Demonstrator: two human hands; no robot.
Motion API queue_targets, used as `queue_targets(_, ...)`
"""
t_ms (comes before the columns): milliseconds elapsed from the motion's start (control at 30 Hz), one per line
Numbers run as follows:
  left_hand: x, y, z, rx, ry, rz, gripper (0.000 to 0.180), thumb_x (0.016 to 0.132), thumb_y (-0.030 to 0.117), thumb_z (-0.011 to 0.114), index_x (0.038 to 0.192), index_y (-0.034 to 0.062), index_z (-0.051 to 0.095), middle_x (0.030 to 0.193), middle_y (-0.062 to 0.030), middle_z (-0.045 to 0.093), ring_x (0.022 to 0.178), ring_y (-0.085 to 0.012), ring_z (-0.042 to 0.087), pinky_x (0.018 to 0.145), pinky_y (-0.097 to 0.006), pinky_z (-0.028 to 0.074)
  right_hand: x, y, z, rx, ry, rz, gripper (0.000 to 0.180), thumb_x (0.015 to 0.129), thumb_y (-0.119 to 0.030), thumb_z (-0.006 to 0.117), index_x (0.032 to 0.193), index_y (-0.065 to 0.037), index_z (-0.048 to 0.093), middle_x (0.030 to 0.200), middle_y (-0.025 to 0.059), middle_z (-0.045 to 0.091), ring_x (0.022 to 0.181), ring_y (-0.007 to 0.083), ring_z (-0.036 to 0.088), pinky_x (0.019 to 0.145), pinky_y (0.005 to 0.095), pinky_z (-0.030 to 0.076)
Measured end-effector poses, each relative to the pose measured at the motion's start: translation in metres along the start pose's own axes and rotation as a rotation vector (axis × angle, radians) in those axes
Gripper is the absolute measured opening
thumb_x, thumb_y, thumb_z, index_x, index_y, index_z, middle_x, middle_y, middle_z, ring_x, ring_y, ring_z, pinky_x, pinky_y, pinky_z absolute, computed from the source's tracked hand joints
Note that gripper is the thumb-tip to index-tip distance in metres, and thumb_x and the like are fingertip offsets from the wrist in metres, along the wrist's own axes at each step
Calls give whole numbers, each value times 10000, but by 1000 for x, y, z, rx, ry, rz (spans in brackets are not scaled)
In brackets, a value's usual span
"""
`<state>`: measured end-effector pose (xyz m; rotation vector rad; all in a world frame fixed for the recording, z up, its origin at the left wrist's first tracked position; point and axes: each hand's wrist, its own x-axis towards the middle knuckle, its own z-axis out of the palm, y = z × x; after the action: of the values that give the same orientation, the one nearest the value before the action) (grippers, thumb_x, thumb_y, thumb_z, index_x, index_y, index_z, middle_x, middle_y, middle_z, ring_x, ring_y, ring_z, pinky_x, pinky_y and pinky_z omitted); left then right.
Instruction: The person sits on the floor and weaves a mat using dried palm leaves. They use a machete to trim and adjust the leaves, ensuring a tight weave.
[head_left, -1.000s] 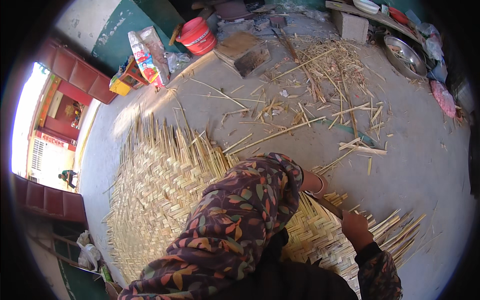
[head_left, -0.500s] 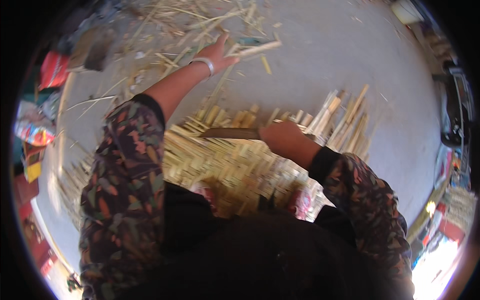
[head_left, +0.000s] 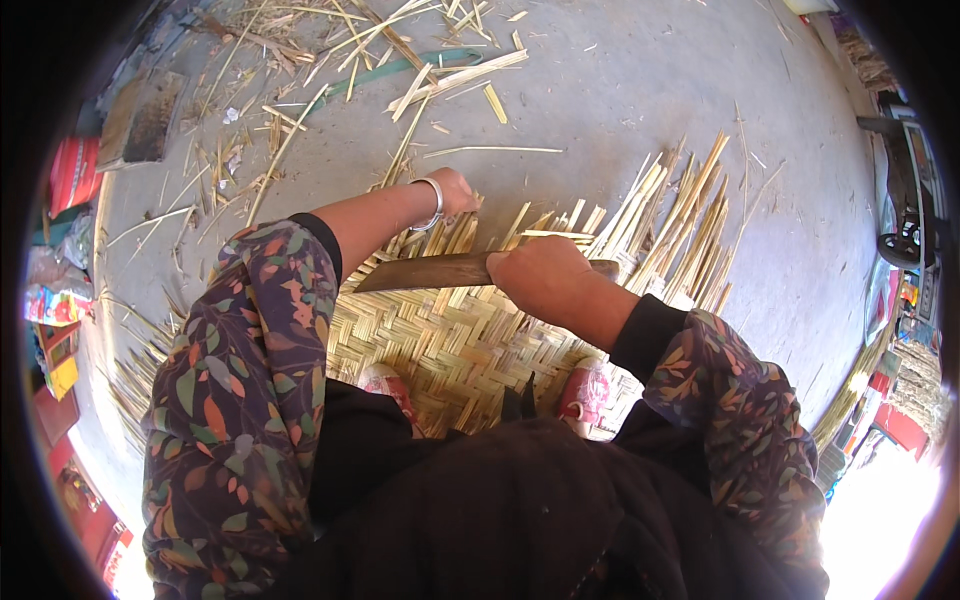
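A mat of woven pale split strips, bamboo by the look of it, lies on the floor under me. Loose strip ends fan out along its far edge. My left hand, with a bangle at the wrist, is closed at the strip ends left of centre; what its fingers hold is hidden. My right hand grips a flat, dark brown, blade-shaped bar with a slanted left end. The bar lies level across the far part of the weave, nearer to me than the left hand.
My red shoes stand on the mat. Beyond it are scattered strips and shavings, a green strap and a wooden block at the left. A dark machine with a wheel stands at the right edge.
My left hand has drawn back from the scattered strips on the floor to the mat's far edge, and its fingers have closed. The right hand keeps hold of the bar.
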<state>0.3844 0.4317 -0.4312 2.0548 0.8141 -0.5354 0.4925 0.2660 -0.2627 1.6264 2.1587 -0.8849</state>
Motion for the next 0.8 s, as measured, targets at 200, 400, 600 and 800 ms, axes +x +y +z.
queue_targets(200,-16,-7,-1,-320,1,17,282,828,320,691,807,39,705,622,-32,614,561,-108,542,548,-292,445,1,1,1,-12,32,9,148,854,-116,533,849,-29,652,809,144,694,799,312,692,632,436,542)
queue_targets(400,-57,2,3,-405,106,58,276,854,300,679,842,25,704,698,-45,652,639,-104,554,606,-298,449,12,2,19,-10,11,49,156,871,-128,520,890,-31,640,819,144,695,805,325,694,641,445,548)
queue_targets(600,-75,-3,16,-224,180,35,250,833,251,689,929,20,708,757,-101,681,657,-191,595,671,-339,485,25,12,39,-5,31,65,122,867,-126,529,950,-55,583,791,152,675,751,329,686,616,449,535)
queue_targets(800,-91,26,-35,-576,237,-14,297,885,339,667,865,43,692,728,-37,654,662,-124,594,639,-289,484,29,16,49,25,46,97,154,881,-147,513,951,-62,620,854,150,687,810,339,688,652,462,544)
